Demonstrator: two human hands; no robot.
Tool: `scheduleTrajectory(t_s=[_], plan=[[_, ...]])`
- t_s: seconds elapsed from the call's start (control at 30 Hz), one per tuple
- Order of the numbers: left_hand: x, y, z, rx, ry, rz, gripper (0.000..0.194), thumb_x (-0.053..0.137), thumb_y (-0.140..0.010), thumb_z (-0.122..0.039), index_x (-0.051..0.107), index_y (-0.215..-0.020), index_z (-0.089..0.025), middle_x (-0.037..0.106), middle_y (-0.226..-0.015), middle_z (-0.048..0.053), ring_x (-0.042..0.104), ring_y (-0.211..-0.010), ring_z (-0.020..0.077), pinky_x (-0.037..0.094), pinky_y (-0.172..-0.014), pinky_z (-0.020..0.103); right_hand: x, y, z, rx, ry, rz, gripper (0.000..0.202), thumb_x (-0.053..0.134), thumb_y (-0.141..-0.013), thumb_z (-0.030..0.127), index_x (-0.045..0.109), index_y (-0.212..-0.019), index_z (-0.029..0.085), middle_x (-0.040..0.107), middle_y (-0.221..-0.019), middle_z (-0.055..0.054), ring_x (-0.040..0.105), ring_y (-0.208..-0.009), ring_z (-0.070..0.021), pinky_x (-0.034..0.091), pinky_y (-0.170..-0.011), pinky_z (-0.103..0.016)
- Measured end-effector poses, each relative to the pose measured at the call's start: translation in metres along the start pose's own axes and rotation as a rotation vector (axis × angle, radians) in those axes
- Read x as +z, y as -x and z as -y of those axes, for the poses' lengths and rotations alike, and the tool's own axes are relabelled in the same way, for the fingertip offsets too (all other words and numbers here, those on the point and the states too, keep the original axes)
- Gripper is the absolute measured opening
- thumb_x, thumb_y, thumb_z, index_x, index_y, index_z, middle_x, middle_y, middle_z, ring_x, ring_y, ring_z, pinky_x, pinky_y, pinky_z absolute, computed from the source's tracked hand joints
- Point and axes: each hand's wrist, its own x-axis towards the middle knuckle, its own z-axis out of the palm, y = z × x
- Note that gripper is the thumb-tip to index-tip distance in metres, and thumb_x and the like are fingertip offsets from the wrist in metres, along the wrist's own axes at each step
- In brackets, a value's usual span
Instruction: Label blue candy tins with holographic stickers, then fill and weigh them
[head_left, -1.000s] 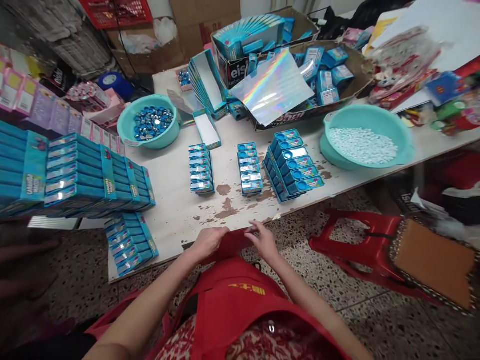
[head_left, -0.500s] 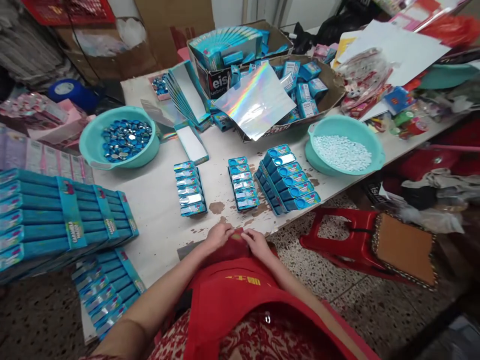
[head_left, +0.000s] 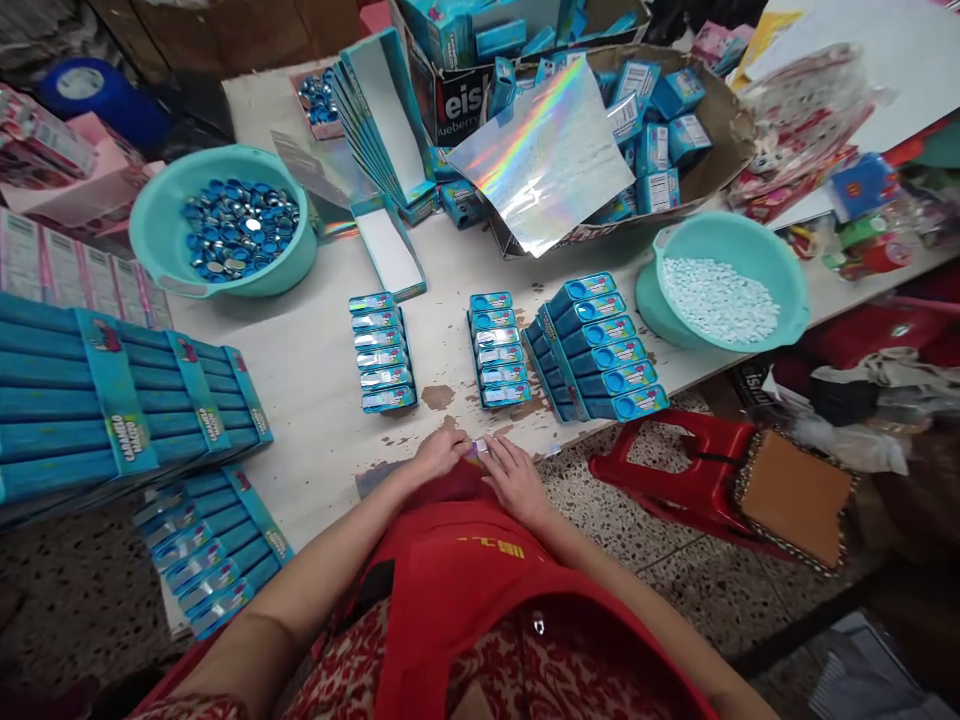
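Observation:
At the near edge of the table, my left hand (head_left: 441, 452) pinches the edge of a shiny reflective sheet (head_left: 450, 486), which mirrors the red apron. Close beside it, my right hand (head_left: 517, 478) has its fingers bent over a small pale shiny sticker (head_left: 481, 446) at the sheet's edge. Just beyond my hands stand a left row of blue tins (head_left: 386, 377) and a middle row of blue tins (head_left: 504, 372), with shiny strips on some lids. To their right, a larger stack of blue tins (head_left: 600, 350) shows round recesses in the lids.
A teal basin (head_left: 150, 220) of blue-silver caps stands left, another teal basin (head_left: 796, 290) of white pellets right. Behind are a holographic sheet (head_left: 544, 160) on an open carton (head_left: 720, 150) and an open blue tray (head_left: 390, 250). Blue packs (head_left: 112, 400) pile up left; a red stool (head_left: 675, 480) stands right.
The camera view has shifted closer and lower over the table. A small pale sticker now shows between my fingertips, and my right hand's fingers have bent further over the sheet.

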Motion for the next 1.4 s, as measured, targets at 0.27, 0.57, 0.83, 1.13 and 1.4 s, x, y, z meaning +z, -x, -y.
scheduleTrajectory(t_s=[0.27, 0.57, 0.83, 1.13, 1.4], plan=[[0.001, -0.003, 0.002, -0.030, 0.020, -0.020, 0.024, 0.043, -0.085, -0.028, 0.062, -0.074, -0.017, 0.061, -0.073, 0.005, 0.056, -0.075, 0.0195, 0.040, -0.069, 0.029, -0.039, -0.023, -0.002, -0.014, -0.047, 0.124, 0.011, 0.055, -0.089, 0.019, 0.061, -0.079, 0.019, 0.063, -0.072, -0.005, 0.053, -0.073, -0.0200, 0.038, -0.065, -0.031], [-0.022, 0.016, -0.041, 0.329, 0.632, -0.159, 0.050, 0.059, -0.078, -0.042, 0.053, -0.121, -0.019, 0.059, -0.123, 0.009, 0.056, -0.110, 0.0218, 0.044, -0.089, 0.031, -0.116, -0.055, -0.009, 0.337, -0.595, -0.098, 0.008, 0.056, -0.087, 0.023, 0.058, -0.080, 0.021, 0.062, -0.076, -0.002, 0.056, -0.072, -0.0154, 0.043, -0.067, -0.026], [-0.080, -0.027, -0.065, 0.124, 0.681, -0.205, 0.022, 0.050, -0.080, -0.037, 0.057, -0.081, -0.016, 0.060, -0.061, -0.001, 0.053, -0.048, 0.0106, 0.042, -0.052, 0.023, -0.079, -0.130, -0.039, 0.648, -0.706, -0.342, 0.011, 0.058, -0.080, 0.030, 0.061, -0.073, 0.021, 0.062, -0.076, -0.002, 0.056, -0.075, -0.0181, 0.044, -0.071, -0.030], [-0.141, -0.101, -0.052, 0.157, 0.409, -0.371, 0.019, 0.040, -0.080, -0.014, 0.043, -0.098, -0.019, 0.052, -0.057, -0.007, 0.048, -0.053, 0.0113, 0.038, -0.058, 0.023, -0.040, -0.214, -0.105, 0.798, -0.488, -0.422, 0.012, 0.064, -0.071, 0.030, 0.066, -0.067, 0.019, 0.058, -0.081, -0.006, 0.054, -0.080, -0.0210, 0.045, -0.079, -0.035], [-0.147, -0.122, -0.043, 0.101, 0.504, -0.330, 0.020, 0.039, -0.074, -0.007, 0.039, -0.090, -0.019, 0.046, -0.051, -0.009, 0.043, -0.050, 0.0108, 0.035, -0.055, 0.023, -0.019, -0.227, -0.110, 0.869, -0.453, -0.452, 0.003, 0.064, -0.067, 0.019, 0.065, -0.065, 0.018, 0.053, -0.093, -0.011, 0.052, -0.087, -0.0250, 0.043, -0.084, -0.040]])
